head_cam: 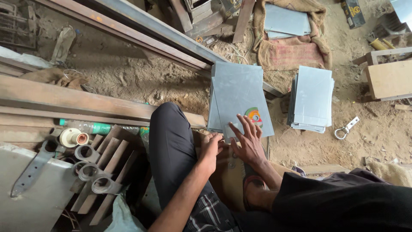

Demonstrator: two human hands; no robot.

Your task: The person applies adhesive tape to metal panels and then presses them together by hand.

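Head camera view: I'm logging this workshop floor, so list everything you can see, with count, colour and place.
Sheet stack under the hands: one pile, grey, centre, on the sandy floor.
Cutting disc: one, green and orange, lying on that pile.
Second sheet stack: one pile, grey, to the right.
Sheets on sacking: a few, grey, top.
Metal shackle: one, silver, on the sand to the right.
Wooden box: one, tan, right edge.
Steel beams: several, rusty, running from top left.
Plastic bottle: one, clear with a green label, left.
Ring clamps: three, grey, lower left.
Left hand: touching the sheet's near edge.
Right hand: fingers spread flat on the top sheet.
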